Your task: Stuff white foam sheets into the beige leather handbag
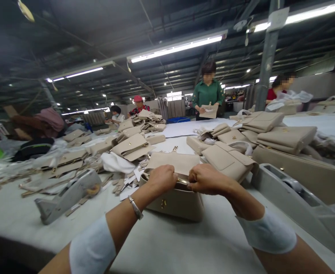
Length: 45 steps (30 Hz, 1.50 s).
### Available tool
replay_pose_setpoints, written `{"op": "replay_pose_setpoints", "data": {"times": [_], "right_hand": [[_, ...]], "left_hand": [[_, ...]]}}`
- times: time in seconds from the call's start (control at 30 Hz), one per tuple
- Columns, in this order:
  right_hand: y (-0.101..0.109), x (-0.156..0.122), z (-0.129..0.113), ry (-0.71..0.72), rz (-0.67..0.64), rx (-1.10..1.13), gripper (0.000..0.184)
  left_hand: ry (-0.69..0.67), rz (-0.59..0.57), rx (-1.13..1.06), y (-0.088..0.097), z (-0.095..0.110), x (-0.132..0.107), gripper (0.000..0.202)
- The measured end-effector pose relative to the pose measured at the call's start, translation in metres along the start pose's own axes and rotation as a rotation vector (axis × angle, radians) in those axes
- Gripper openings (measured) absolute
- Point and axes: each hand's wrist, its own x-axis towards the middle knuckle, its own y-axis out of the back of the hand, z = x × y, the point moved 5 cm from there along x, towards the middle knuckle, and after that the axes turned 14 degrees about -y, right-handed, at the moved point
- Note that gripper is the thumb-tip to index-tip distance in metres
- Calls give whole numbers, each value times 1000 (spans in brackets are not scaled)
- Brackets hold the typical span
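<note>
A beige handbag [175, 199] stands upright on the white table [167, 243] in front of me, its flap [174, 161] raised behind it. My left hand [161, 179] is closed on the bag's top rim at the left. My right hand [205, 179] grips the same rim at the right, beside a gold zipper or clasp. A gold fitting shows on the bag's front. A silver bracelet [135, 207] is on my left wrist.
A grey tape dispenser [70, 194] lies to the left, another [298, 198] to the right. Beige bags are piled at the left [133, 146] and right [284, 137]. A person in green [207, 95] stands across the table holding a bag; other people work behind.
</note>
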Motion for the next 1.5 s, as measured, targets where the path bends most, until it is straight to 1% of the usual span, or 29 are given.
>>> {"op": "replay_pose_setpoints", "data": {"times": [0.2, 0.4, 0.47, 0.57, 0.67, 0.73, 0.8, 0.83, 0.9, 0.93, 1.0, 1.07, 1.13, 1.2, 1.27, 1.33, 1.37, 1.43, 1.47, 1.5], "right_hand": [[2, -4, -7, 16, -22, 21, 20], [2, -9, -12, 70, -47, 61, 19], [3, -10, -13, 67, -50, 61, 19], [2, -11, -11, 58, -46, 51, 19], [1, -12, -7, 79, -66, 48, 19], [-1, -11, -4, 96, -90, 46, 17], [-2, -10, -1, 100, -113, 49, 18], [-2, -9, 0, 92, -122, 56, 21], [-1, -7, 2, 61, -123, 70, 32], [-1, -6, 3, 45, -115, 74, 39], [0, -4, 4, 44, -100, 78, 50], [-1, -2, 4, 85, -112, 96, 57], [-4, 0, 4, 123, -117, 117, 59], [-5, 3, 3, 94, -65, 95, 54], [-7, 6, 2, 30, 6, 63, 41], [-10, 9, -2, -12, 37, 80, 28], [-13, 11, -3, -17, 38, 112, 25], [-19, 11, -3, -37, 55, 198, 22], [-24, 10, -1, -58, 84, 256, 20], [-29, 8, 2, -92, 129, 322, 24]], "left_hand": [[44, 21, 37, 2, -16, -12, 30], [66, 60, 128, 10, -40, -26, 29], [80, 69, 141, 10, -48, -28, 28], [123, 94, 148, 11, -60, -31, 28], [166, 137, 146, 17, -76, -37, 27], [147, 146, 132, 20, -87, -43, 26], [114, 155, -7, 18, -98, -50, 23], [107, 175, -142, 14, -104, -54, 23], [124, 259, -509, 2, -117, -60, 26], [146, 312, -701, -6, -123, -62, 30], [182, 409, -1005, -24, -132, -64, 42], [196, 441, -1196, -40, -138, -60, 58], [219, 443, -1275, -53, -141, -52, 72], [276, 456, -1272, -60, -143, -43, 79], [313, 447, -1277, -64, -141, -33, 76], [303, 402, -1326, -67, -137, -24, 66], [297, 387, -1353, -69, -136, -21, 61], [304, 407, -1385, -74, -136, -20, 55], [306, 422, -1400, -77, -137, -22, 56], [305, 433, -1423, -80, -138, -24, 57]]}}
